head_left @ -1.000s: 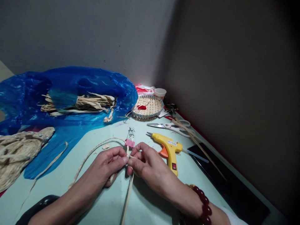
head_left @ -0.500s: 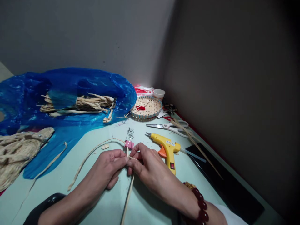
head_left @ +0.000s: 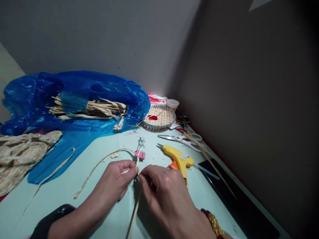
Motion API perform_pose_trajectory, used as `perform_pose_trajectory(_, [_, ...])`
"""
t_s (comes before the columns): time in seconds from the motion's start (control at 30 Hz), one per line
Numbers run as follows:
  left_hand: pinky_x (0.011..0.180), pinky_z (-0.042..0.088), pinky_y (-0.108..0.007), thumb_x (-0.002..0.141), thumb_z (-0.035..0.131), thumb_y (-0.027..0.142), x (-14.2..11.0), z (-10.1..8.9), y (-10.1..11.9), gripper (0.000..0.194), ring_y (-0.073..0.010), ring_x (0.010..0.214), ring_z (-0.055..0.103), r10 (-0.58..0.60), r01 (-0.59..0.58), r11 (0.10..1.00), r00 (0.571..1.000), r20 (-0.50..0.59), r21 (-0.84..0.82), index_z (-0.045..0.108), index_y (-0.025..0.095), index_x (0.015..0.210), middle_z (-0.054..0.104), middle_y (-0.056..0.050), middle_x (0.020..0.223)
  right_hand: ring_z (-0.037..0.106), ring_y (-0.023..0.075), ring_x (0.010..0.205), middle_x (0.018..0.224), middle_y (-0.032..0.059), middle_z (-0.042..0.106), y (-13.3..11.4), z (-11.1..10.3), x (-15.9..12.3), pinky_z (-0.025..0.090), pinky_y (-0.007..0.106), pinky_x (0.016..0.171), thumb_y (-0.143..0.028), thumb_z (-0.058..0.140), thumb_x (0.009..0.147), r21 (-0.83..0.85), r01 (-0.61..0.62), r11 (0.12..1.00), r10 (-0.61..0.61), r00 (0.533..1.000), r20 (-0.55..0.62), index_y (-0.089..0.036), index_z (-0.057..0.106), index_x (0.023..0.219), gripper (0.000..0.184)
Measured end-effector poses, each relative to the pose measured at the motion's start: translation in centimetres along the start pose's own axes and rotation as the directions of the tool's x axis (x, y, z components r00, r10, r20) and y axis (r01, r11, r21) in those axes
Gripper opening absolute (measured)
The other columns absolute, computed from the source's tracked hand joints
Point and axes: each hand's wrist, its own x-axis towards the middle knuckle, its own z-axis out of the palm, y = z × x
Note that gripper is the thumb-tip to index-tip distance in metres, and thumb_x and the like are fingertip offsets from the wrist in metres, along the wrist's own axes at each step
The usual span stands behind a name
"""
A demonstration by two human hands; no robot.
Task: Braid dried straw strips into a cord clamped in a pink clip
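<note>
Near the table's middle, a pink binder clip (head_left: 140, 154) grips one part of a thin, pale plant-fibre cord (head_left: 92, 172), which curves off to the left. Just below the clip, my left hand (head_left: 117, 179) is closed, thumb and forefinger pinching the fibre strand (head_left: 137, 162). My right hand (head_left: 164, 189) is closed beside it, its fingertips pressed together at the same strand close to the left fingertips. A long fibre strip (head_left: 134, 214) runs from under the hands toward the front edge. The exact crossing of the strands is hidden by my fingers.
Right of the hands lie a yellow glue gun (head_left: 178, 157), scissors (head_left: 179, 139) and a dark flat panel (head_left: 239, 199). Behind are a round woven basket (head_left: 161, 121), a paper cup (head_left: 172, 104) and a blue plastic bag (head_left: 104, 79) with dried fibre. A braided piece (head_left: 22, 156) rests far left.
My right hand has turned over, its back now facing up, and has shifted slightly down and right. My left hand keeps its pinch. The whole view has shifted a little.
</note>
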Motion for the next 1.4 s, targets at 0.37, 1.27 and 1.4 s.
perform_pose_trajectory(0.37, [0.037, 0.007, -0.019, 0.080, 0.058, 0.036, 0.2, -1.5, 0.0, 0.023, -0.0043, 0.042, 0.007, -0.040, 0.109, 0.955, 0.968, 0.248, -0.274, 0.057, 0.017, 0.068, 0.022, 0.013, 0.046, 0.055, 0.0181, 0.051, 0.064, 0.0040, 0.063, 0.3, 3.1, -1.1, 0.021, 0.030, 0.046, -0.003, 0.050, 0.071, -0.363, 0.324, 0.874, -0.359, 0.933, -0.030, -0.015, 0.056, 0.085, 0.020])
perform_pose_trajectory(1.27, [0.039, 0.008, -0.018, 0.081, 0.064, 0.032, -0.2, -2.5, 0.7, 0.024, -0.0028, 0.042, 0.012, 0.004, 0.068, 0.961, 0.966, 0.259, -0.267, 0.053, 0.016, 0.067, 0.027, 0.012, 0.047, 0.052, 0.0099, 0.061, 0.066, -0.0021, 0.057, 1.1, -0.7, 1.7, 0.039, 0.020, 0.056, -0.029, 0.059, 0.087, 0.647, -0.387, 0.657, 0.201, 0.917, 0.345, -0.015, 0.060, 0.092, 0.014])
perform_pose_trajectory(1.4, [0.038, 0.009, -0.017, 0.081, 0.065, 0.027, -0.1, -2.9, 0.3, 0.018, -0.0036, 0.044, 0.011, -0.016, 0.112, 0.932, 0.962, 0.271, -0.345, 0.055, 0.016, 0.072, 0.026, 0.011, 0.052, 0.053, 0.0108, 0.063, 0.068, -0.0028, 0.057, 1.0, -2.1, 1.9, 0.039, 0.021, 0.058, -0.032, 0.060, 0.087, 0.648, -0.438, 0.623, 0.208, 0.892, 0.402, -0.016, 0.059, 0.101, 0.021])
